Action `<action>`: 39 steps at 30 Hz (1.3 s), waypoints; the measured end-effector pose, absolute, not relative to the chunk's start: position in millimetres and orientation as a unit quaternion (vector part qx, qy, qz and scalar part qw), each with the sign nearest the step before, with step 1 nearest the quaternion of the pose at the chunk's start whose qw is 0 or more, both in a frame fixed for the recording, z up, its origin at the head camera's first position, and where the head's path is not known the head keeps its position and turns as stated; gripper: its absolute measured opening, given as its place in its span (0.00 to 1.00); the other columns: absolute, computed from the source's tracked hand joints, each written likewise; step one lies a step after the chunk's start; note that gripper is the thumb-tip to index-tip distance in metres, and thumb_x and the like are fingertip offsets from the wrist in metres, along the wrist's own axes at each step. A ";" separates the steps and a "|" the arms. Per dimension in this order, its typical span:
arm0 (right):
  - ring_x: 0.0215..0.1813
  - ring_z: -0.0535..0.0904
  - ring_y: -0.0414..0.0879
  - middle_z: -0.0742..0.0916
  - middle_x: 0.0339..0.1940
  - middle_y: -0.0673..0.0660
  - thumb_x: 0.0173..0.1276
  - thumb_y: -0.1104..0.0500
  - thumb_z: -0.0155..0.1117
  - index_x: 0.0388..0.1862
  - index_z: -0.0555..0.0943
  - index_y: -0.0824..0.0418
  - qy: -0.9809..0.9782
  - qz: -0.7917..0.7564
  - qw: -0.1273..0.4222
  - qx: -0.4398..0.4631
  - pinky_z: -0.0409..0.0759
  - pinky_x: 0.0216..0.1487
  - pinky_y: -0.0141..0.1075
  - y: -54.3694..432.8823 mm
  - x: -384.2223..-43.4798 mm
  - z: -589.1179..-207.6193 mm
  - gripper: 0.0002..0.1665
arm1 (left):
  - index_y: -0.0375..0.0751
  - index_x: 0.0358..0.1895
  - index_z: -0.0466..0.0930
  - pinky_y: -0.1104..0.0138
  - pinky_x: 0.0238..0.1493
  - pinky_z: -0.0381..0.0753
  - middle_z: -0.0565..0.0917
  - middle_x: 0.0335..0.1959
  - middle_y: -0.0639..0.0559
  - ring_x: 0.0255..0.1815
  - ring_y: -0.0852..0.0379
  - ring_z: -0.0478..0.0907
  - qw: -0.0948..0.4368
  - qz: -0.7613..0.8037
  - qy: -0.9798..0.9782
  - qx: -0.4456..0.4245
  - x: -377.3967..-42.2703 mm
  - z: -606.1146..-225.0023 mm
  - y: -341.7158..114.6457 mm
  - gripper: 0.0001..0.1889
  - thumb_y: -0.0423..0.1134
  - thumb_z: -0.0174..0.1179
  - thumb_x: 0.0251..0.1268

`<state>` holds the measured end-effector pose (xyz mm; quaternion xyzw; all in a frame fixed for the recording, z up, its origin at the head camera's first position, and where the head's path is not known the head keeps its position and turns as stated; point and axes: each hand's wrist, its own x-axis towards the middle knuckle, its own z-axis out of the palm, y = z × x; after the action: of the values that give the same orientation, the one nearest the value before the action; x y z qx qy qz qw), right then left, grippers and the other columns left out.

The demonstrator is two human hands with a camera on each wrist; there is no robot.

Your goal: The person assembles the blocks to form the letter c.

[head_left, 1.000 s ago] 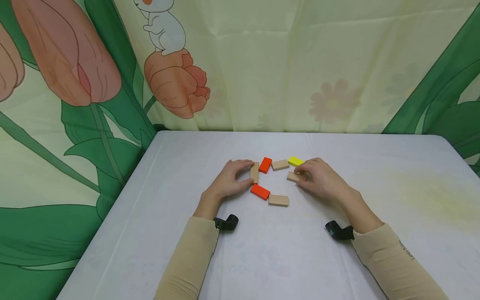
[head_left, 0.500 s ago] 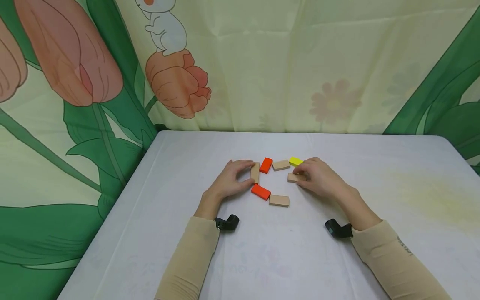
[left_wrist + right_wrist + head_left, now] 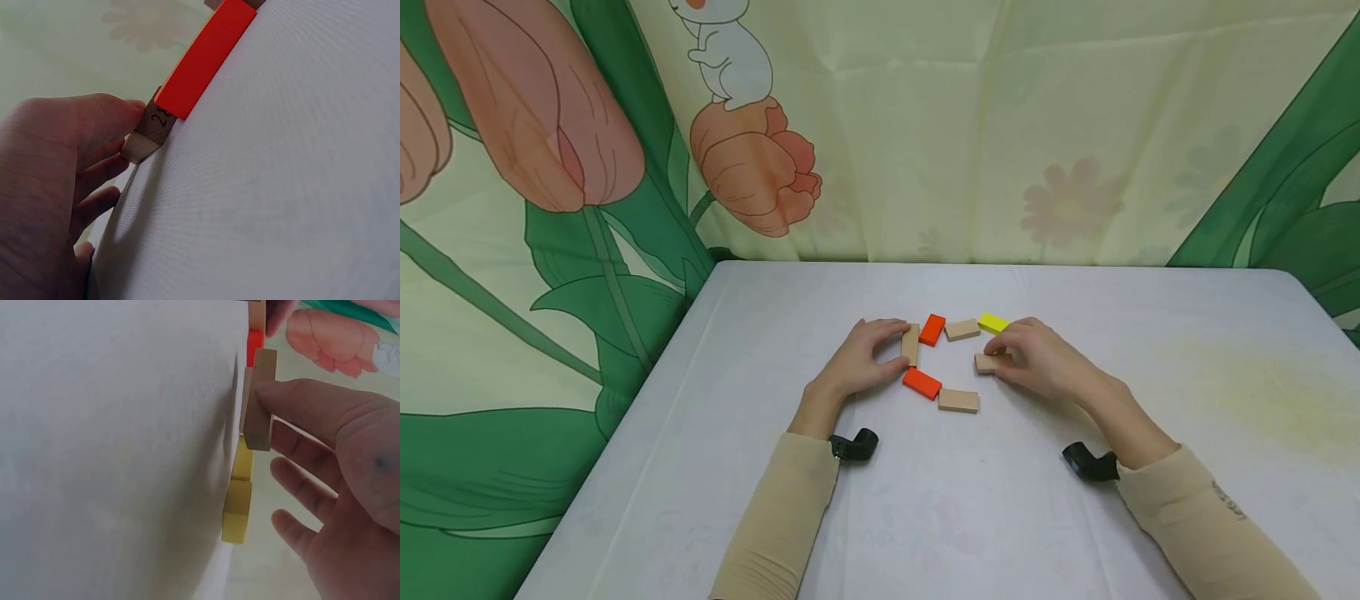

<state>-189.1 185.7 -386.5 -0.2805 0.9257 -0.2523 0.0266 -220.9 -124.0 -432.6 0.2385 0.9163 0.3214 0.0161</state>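
- Evidently, the right hand (image 3: 1041,358) pinches the 3-o'clock block (image 3: 983,363): likely light, stiff, best held by its sides.
- The left hand (image 3: 867,358) grips the 9-o'clock block (image 3: 910,347).

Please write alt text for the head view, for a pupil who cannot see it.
A person's left hand holds one plain block, and right hand a second plain block, at a white table. Near them lie two red blocks, a yellow block and two more plain blocks.
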 end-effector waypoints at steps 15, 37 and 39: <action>0.52 0.74 0.54 0.87 0.43 0.46 0.59 0.68 0.75 0.43 0.88 0.55 0.905 -0.241 -0.004 -0.351 0.73 0.55 0.51 191.9 -178.5 -387.4 0.14 | 0.47 0.70 0.75 0.55 0.79 0.40 0.75 0.70 0.52 0.74 0.54 0.64 0.017 0.323 0.915 0.241 -220.0 -432.5 -125.2 0.29 0.47 0.63 0.66; 0.51 0.76 0.50 0.85 0.42 0.43 0.58 0.66 0.76 0.42 0.88 0.52 0.891 -0.214 0.016 -0.401 0.74 0.55 0.51 195.0 -165.4 -390.0 0.14 | 0.47 0.70 0.75 0.54 0.79 0.41 0.75 0.70 0.52 0.74 0.54 0.64 0.017 0.323 0.915 0.240 -219.5 -433.0 -124.9 0.29 0.47 0.63 0.65; 0.51 0.76 0.50 0.85 0.42 0.43 0.59 0.66 0.76 0.42 0.88 0.51 0.889 -0.213 0.019 -0.406 0.74 0.55 0.52 194.6 -165.0 -389.6 0.14 | 0.47 0.70 0.75 0.54 0.79 0.41 0.75 0.69 0.52 0.74 0.54 0.64 0.016 0.323 0.915 0.241 -219.7 -433.0 -124.9 0.29 0.47 0.63 0.65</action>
<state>-165.0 194.6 -389.6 -0.4057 0.8887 -0.2128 0.0193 -219.7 -124.9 -433.0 0.2409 0.9150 0.3232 0.0161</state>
